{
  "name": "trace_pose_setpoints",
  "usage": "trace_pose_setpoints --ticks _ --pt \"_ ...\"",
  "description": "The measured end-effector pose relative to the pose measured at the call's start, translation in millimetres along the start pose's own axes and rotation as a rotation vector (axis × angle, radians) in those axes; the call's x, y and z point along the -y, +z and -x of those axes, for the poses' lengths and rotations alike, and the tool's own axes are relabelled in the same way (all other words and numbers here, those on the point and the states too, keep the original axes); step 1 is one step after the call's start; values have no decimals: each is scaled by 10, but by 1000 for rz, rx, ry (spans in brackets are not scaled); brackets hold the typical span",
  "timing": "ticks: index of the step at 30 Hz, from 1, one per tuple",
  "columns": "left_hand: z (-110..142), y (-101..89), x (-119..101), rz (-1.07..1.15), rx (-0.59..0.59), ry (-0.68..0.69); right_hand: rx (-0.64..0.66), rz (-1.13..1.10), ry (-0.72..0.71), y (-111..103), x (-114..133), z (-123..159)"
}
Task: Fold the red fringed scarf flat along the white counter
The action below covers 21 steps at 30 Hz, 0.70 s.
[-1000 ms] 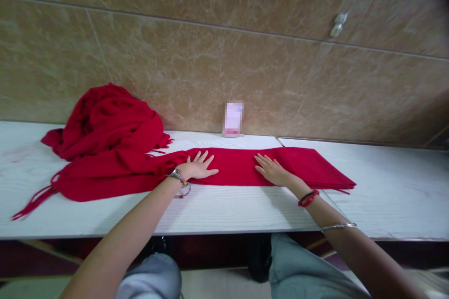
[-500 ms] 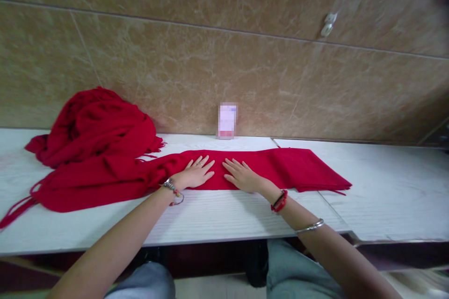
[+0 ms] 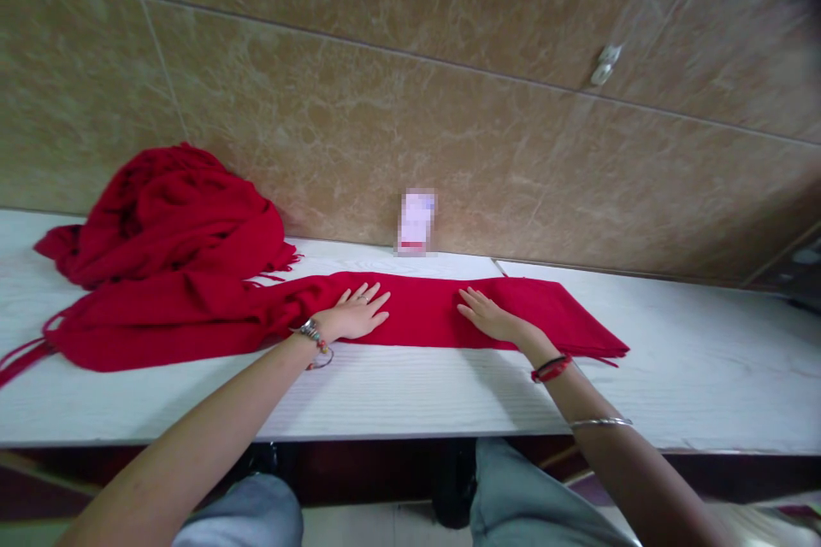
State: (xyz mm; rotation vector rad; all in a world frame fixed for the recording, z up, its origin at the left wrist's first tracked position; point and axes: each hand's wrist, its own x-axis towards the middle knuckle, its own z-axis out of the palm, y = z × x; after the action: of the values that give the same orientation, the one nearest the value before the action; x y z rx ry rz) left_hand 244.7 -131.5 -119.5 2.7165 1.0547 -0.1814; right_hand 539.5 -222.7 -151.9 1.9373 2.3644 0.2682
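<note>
A red fringed scarf (image 3: 423, 312) lies lengthwise along the white table. Its middle is flat and narrow, its right end is folded over in layers, and its left part is wrinkled. My left hand (image 3: 356, 314) rests palm down on the scarf with fingers spread, where the wrinkles meet the smooth stretch. On the smooth part farther right, my right hand (image 3: 491, 316) lies flat with its fingers stretched out. Behind the scarf's left part sits a heaped bundle of red cloth (image 3: 173, 218), also fringed.
The white table (image 3: 705, 367) runs along a brown marbled tile wall (image 3: 513, 162). A blurred upright pinkish card or phone (image 3: 416, 222) leans against the wall behind the scarf. A small pale fixture (image 3: 606, 66) is on the wall at the upper right.
My right hand slid left along the scarf towards my left hand, then back to the right. My left hand has stayed in place on the cloth. The view shifted slightly.
</note>
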Motion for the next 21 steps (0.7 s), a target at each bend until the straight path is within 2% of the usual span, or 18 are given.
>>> trace_pose_setpoints --ticks 2,5,8,10,13,17,21 --pt "3 0 -6 1 -2 -17 -49 -45 24 -60 133 -192" --pt "17 -8 -21 2 6 -80 -120 -142 39 -147 478 -492" --pt "33 -19 -33 -4 19 -141 -91 -226 53 -185 797 -670" --pt "37 -22 -35 -4 24 -160 -40 -225 58 -177 866 -686" --pt "31 -14 -28 3 34 -165 27 -195 134 -119 693 -590" --pt "12 9 -5 18 24 -160 76 -143 312 -12 234 -385" --pt "11 18 2 26 16 -149 65 -112 358 54 -7 -288"
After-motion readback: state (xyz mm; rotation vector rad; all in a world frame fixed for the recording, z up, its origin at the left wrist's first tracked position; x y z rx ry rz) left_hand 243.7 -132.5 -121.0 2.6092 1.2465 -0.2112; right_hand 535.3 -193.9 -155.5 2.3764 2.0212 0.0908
